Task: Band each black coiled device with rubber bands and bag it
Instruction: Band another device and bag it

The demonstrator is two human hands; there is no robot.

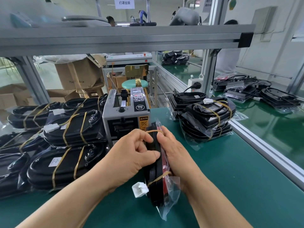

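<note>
A black coiled device (156, 163) stands on edge over the green mat, held between both hands. My left hand (131, 153) pinches a tan rubber band (153, 131) stretched over the device's far end. My right hand (174, 150) grips the device's right side, against a small clear bag (171, 193) with red inside. A second rubber band (158, 177) crosses the near end. A white connector (139, 189) hangs at the lower left.
Banded devices in bags (69, 145) are piled at the left. A grey tape dispenser (126, 116) stands just behind my hands. Another bagged stack (209, 119) sits at the right, with loose devices (256, 92) beyond an aluminium rail (263, 145).
</note>
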